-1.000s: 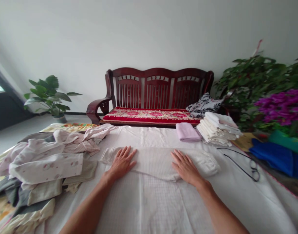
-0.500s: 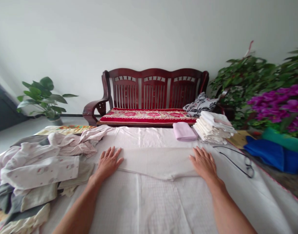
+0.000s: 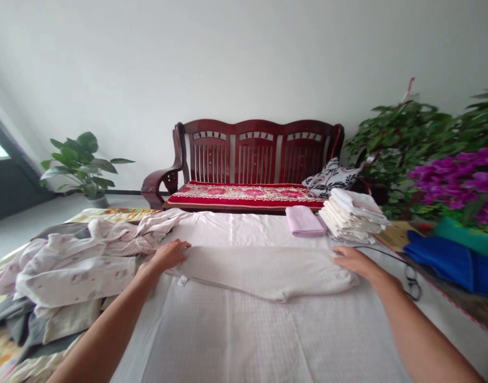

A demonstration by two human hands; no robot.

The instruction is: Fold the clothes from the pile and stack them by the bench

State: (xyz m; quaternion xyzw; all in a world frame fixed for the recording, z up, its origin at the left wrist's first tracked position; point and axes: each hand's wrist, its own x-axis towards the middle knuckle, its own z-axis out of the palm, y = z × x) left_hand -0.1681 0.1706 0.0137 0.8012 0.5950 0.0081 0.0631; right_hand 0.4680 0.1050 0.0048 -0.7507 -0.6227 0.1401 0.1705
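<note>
- Ribbed white garment [image 3: 260,268], between the fingers: apparently being straightened.
- Left hand [image 3: 169,256], right hand [image 3: 355,261]: cannot tell whether fingers clamp it.
- Next calls for even grip.

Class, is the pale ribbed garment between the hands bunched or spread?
Spread: the ribbed garment lies long and mostly smooth, left hand at one end, right hand at the other.

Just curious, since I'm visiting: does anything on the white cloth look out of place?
Perhaps the glasses: they lie beside the pale garment, partly hidden by the right forearm, and seem the only item on the cloth that isn't fabric. Nothing looks spilled or damaged.
</note>
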